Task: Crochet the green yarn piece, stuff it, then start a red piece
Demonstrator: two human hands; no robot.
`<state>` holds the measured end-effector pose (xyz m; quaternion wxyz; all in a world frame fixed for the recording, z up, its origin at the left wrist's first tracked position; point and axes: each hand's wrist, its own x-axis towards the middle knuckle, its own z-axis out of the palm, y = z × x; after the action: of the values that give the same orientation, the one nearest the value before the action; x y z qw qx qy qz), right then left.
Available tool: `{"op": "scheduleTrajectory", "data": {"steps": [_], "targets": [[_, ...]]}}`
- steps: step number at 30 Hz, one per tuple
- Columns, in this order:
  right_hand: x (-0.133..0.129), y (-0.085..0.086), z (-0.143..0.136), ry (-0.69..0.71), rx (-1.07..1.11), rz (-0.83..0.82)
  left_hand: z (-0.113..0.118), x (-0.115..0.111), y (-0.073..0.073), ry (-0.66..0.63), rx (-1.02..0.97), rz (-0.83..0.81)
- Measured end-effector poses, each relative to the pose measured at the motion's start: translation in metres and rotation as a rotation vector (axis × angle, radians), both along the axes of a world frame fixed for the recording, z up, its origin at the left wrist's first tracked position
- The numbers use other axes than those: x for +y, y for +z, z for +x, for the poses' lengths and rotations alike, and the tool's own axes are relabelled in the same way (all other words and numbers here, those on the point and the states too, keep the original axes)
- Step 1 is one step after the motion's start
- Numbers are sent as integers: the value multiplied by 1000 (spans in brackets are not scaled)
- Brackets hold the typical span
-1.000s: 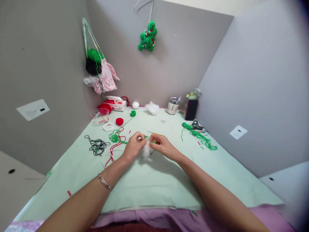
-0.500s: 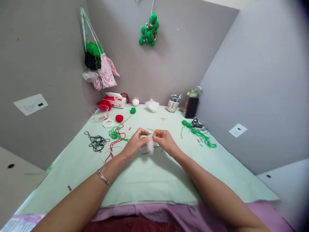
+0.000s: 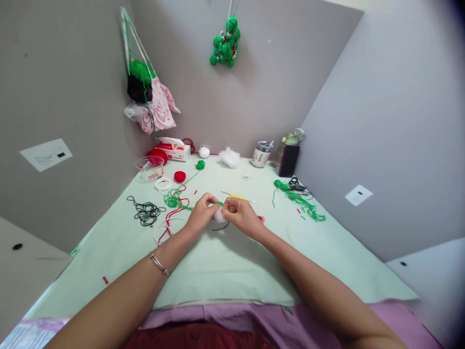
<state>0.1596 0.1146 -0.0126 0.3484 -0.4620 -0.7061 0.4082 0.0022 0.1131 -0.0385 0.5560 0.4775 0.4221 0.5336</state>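
Observation:
In the head view my left hand (image 3: 202, 211) is closed on a small green crochet piece (image 3: 220, 204), which is mostly covered by fingers. My right hand (image 3: 242, 216) meets it with thumb and fingers pinched at a white tuft of stuffing (image 3: 219, 216). The tuft sits between both hands, below the green piece. Just beyond the fingers lies a crochet hook (image 3: 238, 197) with a yellow grip. A short black strand (image 3: 221, 228) rests on the cloth under the tuft. Green yarn (image 3: 174, 199) runs from a loose tangle toward my left hand.
A black cord tangle (image 3: 146, 212) and red yarn ball (image 3: 179, 176) lie left. At the back are a clear tub (image 3: 149, 170), tissue pack (image 3: 174, 150), stuffing heap (image 3: 229, 157), pen tin (image 3: 260, 155) and dark phone (image 3: 289, 162). Green crochet strands (image 3: 305, 206) lie right.
Both hands have shifted slightly left. The hanging white tuft is now bunched up shorter against the green piece. More of the crochet hook and an orange-red item beside my right hand show.

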Motion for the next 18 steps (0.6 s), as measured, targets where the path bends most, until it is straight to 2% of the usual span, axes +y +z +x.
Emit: {"op": "scheduleTrajectory", "data": {"steps": [4, 6, 9, 13, 18], "targets": [[12, -2, 9, -30, 33, -25, 0, -9, 13, -138, -64, -14], [14, -1, 14, -18, 47, -42, 0, -10, 16, -159, -73, -8], [10, 5, 16, 33, 50, -70, -1, -6, 13, -131, -64, 3], [-3, 11, 9, 108, 14, -80, -1, 3, 2, -49, -22, 2], [-8, 9, -1, 70, -22, -42, 2, 6, -5, 25, -4, -10]]}}
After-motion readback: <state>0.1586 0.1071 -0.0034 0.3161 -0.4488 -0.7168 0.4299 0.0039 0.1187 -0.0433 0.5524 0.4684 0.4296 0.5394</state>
